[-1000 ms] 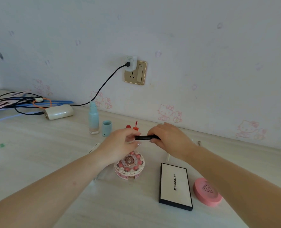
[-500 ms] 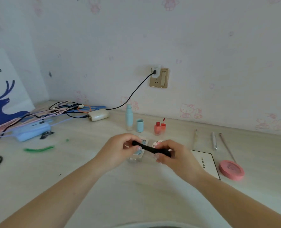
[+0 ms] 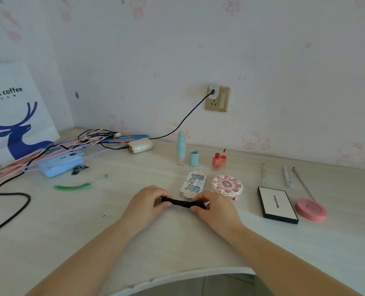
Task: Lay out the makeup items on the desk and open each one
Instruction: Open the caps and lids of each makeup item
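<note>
Both hands are on the slim black tube now, left hand pinching one end, right hand curled round the other, the tube spanning level between them just above the tabletop. That end-to-end grip looks set for pulling or twisting the cap off, though I cannot tell which end is the cap. Taking the tube as the landmark: just behind it lie the ornate rectangular palette and the round pink compact, both with lids down. Further behind stand the blue bottle with its cap off beside it, and the red lip tint with its wand out. Off to its right sit the black-edged palette and pink disc compact, seemingly unopened. So the row is laid out, opening partway done.
</note>
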### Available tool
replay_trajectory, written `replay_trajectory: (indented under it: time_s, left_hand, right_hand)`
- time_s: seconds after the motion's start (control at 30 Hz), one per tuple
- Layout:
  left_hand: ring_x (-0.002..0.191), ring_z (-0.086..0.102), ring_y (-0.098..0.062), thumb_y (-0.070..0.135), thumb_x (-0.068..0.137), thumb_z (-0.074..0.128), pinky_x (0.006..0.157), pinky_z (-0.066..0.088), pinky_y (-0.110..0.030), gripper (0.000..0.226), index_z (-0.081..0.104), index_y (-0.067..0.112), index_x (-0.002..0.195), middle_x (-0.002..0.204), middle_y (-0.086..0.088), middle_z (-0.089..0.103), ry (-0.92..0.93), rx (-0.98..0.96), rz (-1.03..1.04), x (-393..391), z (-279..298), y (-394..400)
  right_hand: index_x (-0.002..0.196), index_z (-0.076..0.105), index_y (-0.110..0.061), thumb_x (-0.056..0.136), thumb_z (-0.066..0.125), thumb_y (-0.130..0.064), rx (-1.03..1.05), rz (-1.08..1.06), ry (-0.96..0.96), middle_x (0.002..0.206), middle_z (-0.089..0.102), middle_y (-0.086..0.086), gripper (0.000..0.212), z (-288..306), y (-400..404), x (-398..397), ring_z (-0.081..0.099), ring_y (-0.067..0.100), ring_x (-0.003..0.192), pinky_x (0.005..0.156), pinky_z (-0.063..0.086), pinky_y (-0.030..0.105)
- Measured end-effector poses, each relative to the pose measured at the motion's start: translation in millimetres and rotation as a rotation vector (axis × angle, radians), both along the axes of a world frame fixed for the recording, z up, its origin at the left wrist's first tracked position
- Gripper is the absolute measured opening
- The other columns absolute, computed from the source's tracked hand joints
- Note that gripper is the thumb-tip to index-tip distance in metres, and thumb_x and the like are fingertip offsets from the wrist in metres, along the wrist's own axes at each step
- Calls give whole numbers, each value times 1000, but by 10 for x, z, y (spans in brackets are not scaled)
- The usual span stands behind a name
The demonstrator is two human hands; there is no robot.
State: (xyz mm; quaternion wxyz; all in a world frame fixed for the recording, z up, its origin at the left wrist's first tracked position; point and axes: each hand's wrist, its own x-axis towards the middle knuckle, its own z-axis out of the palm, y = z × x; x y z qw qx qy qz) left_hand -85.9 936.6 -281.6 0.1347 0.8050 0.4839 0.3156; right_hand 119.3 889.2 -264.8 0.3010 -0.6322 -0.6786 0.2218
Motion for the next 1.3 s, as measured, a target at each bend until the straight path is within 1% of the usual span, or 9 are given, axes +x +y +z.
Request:
replay_trajectory:
  time_s: [0.13,0.33,0.47,0.6,0.77,0.93,1.03,1.13,1.3]
  left_hand:
    - [88,54,-8,23,82,70,82,44,-26,15,71,25,97,83,20,55,18,-4,22,35,-34,55]
    - [92,52,-7,27,83,68,77,37,-18,18,70,27,101,90,16,56,54,14,69,51,-63,65]
    - [101,55,-5,27,81,70,83,38,-17,28,66,25,109,103,12,62,-1,-10,82,46,-92,55]
    - [101,57,-7,23,83,69,90,41,-23,31,63,22,113,108,6,63,-206,-116,150,65,-9,69]
    - [97,59,-4,18,86,64,83,40,-16,22,64,21,108,103,8,66,-310,-64,117,333,326,85]
    - [90,59,4,15,86,64,76,41,-5,16,64,29,94,92,18,65,-306,-100,-99,930,696,123]
    - [89,59,4,15,86,64,70,40,1,13,67,21,97,96,12,67,-277,-158,-191,1372,777,219]
    - [87,60,-1,15,85,65,73,41,-4,12,66,23,94,92,12,66,-256,-189,-211,1809,736,352]
    - [99,61,-9,26,85,65,89,46,-23,18,66,22,102,100,8,67,-81,-257,-176,2470,535,582]
  right_hand:
    - [101,64,-33,84,64,-34,0,-34,-64,77,52,-22,17,4,22,-7,53,5,82,71,42,23]
    - [105,62,-31,84,64,-35,-5,-53,-85,90,57,-17,21,6,28,-11,53,5,86,72,43,23]
    - [107,55,-30,80,68,-41,-37,-76,31,95,59,-15,33,-24,41,14,56,6,82,71,45,24]
    - [110,50,-27,87,59,-43,-45,-86,179,86,57,-11,29,30,41,43,55,6,70,60,41,22]
    - [96,53,-33,93,51,-33,1,-128,301,88,58,-8,3,175,66,361,56,14,75,61,45,27]
    - [87,56,-32,96,42,-11,128,-238,326,89,61,-2,26,565,177,1154,52,10,59,54,39,23]
    - [85,58,-27,95,41,-7,168,-320,268,90,60,-1,27,757,277,1662,53,9,59,53,39,23]
    - [88,59,-25,95,42,-7,174,-346,91,95,62,-1,26,845,370,2044,58,11,62,60,42,22]
    - [108,66,-23,96,40,-13,50,-250,-358,111,60,3,30,720,634,2336,62,21,99,86,45,30]
